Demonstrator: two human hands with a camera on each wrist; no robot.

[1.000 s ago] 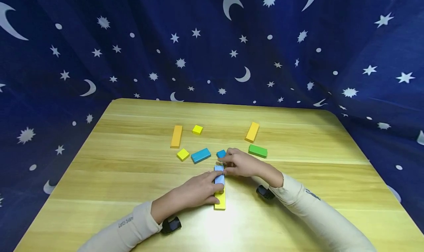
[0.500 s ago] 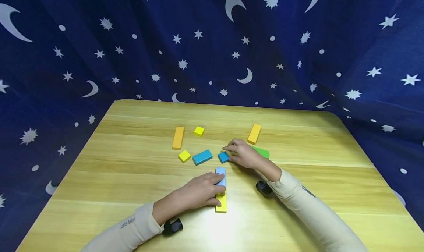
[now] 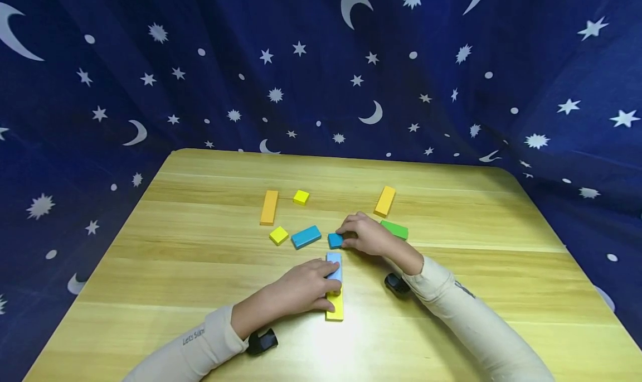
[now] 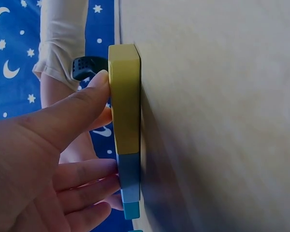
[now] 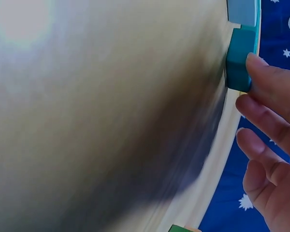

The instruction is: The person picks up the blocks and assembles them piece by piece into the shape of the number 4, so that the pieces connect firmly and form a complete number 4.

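Observation:
A yellow block (image 3: 335, 315) and a light blue block (image 3: 333, 257) lie end to end in one line at the near middle of the table. My left hand (image 3: 301, 289) rests over both; in the left wrist view its thumb (image 4: 100, 79) touches the yellow block and its fingers touch the light blue one. Just beyond the light blue block's far end sits a small blue block (image 3: 334, 241). My right hand (image 3: 370, 236) pinches this block at its right side, thumb and index finger on it, as the right wrist view shows with the block (image 5: 239, 60) flat on the table.
Left of the small blue block lies a longer blue block (image 3: 306, 237), beside a small yellow block (image 3: 278, 236). Farther back are another yellow block (image 3: 301, 197) and two orange blocks, one left (image 3: 268, 207), one right (image 3: 384, 201). A green block (image 3: 396, 230) lies partly behind the right hand.
My right hand has drawn back from the light blue block to the small blue block, which has shifted slightly left and turned straighter. The left hand keeps its place on the two blocks.

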